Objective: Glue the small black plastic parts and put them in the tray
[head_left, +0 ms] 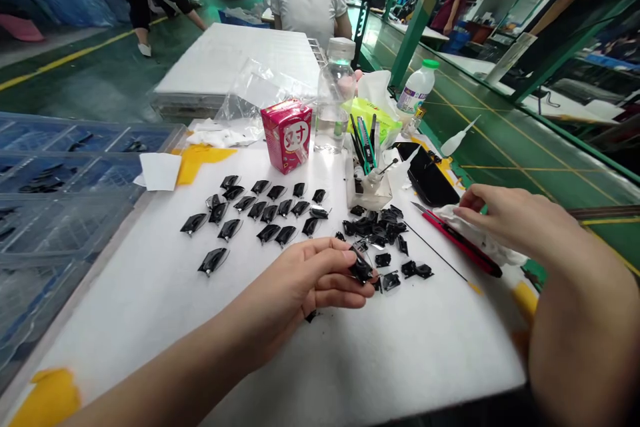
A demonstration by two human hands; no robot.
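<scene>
My left fingers [343,298] are closed on one black piece [362,268], held up over the surface [165,320]. Its long side seems to slant, from the far left corner toward the near right corner. My right fingers [475,218] are bent by the white cloth [495,245], near the right edge; I can't tell if they pinch it. They are well apart from the piece. Just past it lies a black pile [375,228]; more pieces [269,213] sit toward the left edge.
</scene>
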